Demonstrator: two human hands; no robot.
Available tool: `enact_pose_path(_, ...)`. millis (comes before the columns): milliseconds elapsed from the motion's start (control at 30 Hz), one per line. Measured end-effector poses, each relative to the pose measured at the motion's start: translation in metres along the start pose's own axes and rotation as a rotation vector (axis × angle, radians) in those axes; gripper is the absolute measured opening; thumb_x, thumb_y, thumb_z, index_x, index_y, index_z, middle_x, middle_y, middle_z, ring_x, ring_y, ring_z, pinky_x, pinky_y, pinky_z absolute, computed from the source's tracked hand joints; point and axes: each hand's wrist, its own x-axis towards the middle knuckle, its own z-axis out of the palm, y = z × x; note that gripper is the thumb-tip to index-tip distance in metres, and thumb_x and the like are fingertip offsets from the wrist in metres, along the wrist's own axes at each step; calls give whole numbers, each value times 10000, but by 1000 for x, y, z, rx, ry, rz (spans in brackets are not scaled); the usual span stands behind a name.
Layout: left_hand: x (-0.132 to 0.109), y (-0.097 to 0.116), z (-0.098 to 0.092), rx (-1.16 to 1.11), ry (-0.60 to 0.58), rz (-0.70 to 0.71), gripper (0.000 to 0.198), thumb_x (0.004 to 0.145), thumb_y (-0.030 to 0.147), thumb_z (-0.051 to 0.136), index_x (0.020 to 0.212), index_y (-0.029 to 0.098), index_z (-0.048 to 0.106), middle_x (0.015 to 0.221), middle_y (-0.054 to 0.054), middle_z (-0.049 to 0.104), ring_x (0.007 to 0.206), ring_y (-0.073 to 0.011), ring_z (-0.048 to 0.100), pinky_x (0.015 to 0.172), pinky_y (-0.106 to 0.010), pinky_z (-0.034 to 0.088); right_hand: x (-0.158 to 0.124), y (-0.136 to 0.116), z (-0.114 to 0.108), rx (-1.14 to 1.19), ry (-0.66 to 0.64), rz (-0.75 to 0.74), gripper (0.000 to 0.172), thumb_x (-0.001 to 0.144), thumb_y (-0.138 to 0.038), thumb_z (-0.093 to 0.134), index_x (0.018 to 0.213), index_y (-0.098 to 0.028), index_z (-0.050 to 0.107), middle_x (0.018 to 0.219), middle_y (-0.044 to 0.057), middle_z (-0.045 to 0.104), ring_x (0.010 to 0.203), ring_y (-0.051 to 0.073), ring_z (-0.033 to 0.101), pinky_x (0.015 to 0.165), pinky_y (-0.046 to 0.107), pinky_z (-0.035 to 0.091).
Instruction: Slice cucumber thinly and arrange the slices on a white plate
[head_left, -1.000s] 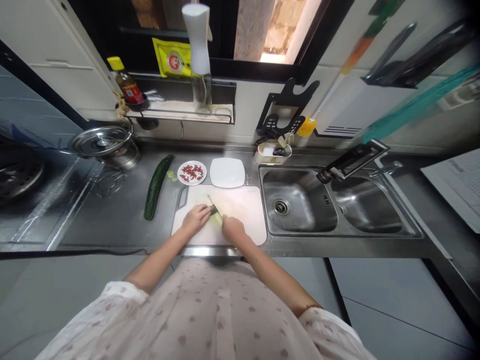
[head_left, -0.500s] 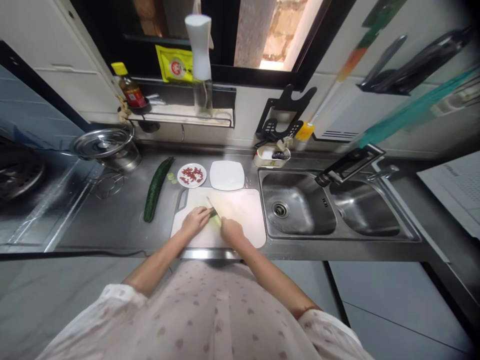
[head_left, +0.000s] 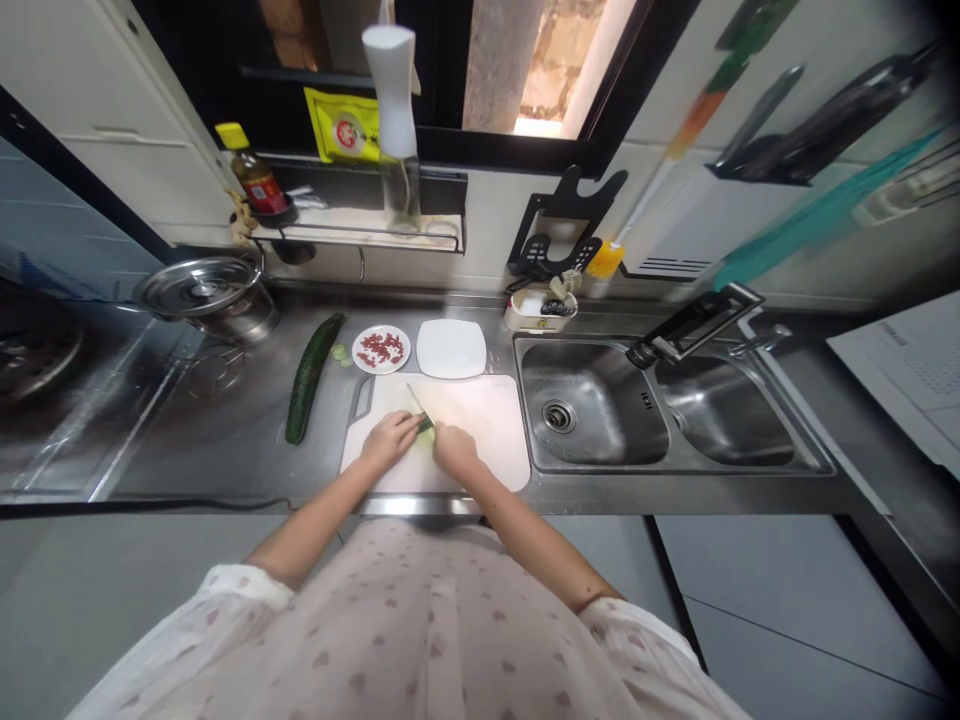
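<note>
A kitchen seen from above: a steel tabletop (head_left: 225, 455) runs beneath a dark-framed window (head_left: 525, 65), with a double sink (head_left: 600, 400) set into its right side. On a white cutting board (head_left: 491, 430), at the near edge, a person works with two bare hands. The left hand (head_left: 390, 440) has its grip on a short, dark-green cucumber piece (head_left: 425, 423), the fingertips pressing it to the board near its middle. The right hand (head_left: 455, 453) has its grip clenched around the handle of a knife (head_left: 419, 402), its narrow blade slanting away and to the left, just beside the piece. Pale green flesh shows by the right fingers, too blurred to make out fully. Beyond the board stand a round white plate (head_left: 381, 369) scattered with chopped red bits (head_left: 382, 348) and, to its right, a squarish white plate (head_left: 451, 349). Left of the round plate lie a few pale green slices (head_left: 340, 354), then a long, whole cucumber (head_left: 310, 382), pointing away from the person. Farther left are a wire stand (head_left: 217, 372) and a lidded steel pot (head_left: 244, 318). Above, a wall shelf (head_left: 352, 232) carries a yellow-capped bottle (head_left: 261, 180) and a tall white-topped bottle (head_left: 394, 100), near a yellow packet (head_left: 345, 128).
</note>
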Motion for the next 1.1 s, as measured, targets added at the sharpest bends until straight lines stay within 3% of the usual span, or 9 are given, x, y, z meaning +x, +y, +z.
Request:
enact_pose_path(233, 0, 1, -1, -8, -10, -12, 349, 948, 311, 415, 1227, 222, 606, 1028, -87, 613, 941, -183, 561, 832, -308, 476, -15, 7, 3, -43, -23, -3, 318, 887, -94, 358, 1117, -137, 573, 1013, 151, 673, 981, 210, 640, 792, 286, 474)
enact_pose_path(567, 1, 0, -1, -13, -8, -5, 348, 950, 314, 417, 1230, 222, 603, 1031, -86, 618, 927, -180, 566, 827, -308, 474, 4, -3, -1, 17, 6, -18, 334, 896, -118, 360, 1164, -136, 559, 1030, 148, 673, 1009, 219, 639, 808, 301, 476)
enact_pose_path(867, 0, 1, -1, -6, 6, -8, 353, 949, 308, 412, 1242, 241, 598, 1017, -81, 618, 939, -179, 568, 840, -313, 480, -17, 11, 10, -54, -19, 14, 278, 893, -90, 378, 1079, -143, 577, 965, 139, 681, 947, 210, 655, 764, 286, 484)
enact_pose_path(1100, 0, 1, -1, -5, -1, -15, 348, 948, 306, 414, 1232, 235, 603, 1016, -83, 620, 942, -181, 567, 833, -310, 479, 1, 2, 5, -12, -3, -8, 309, 881, -102, 387, 1125, -134, 573, 999, 145, 678, 979, 208, 647, 793, 282, 482)
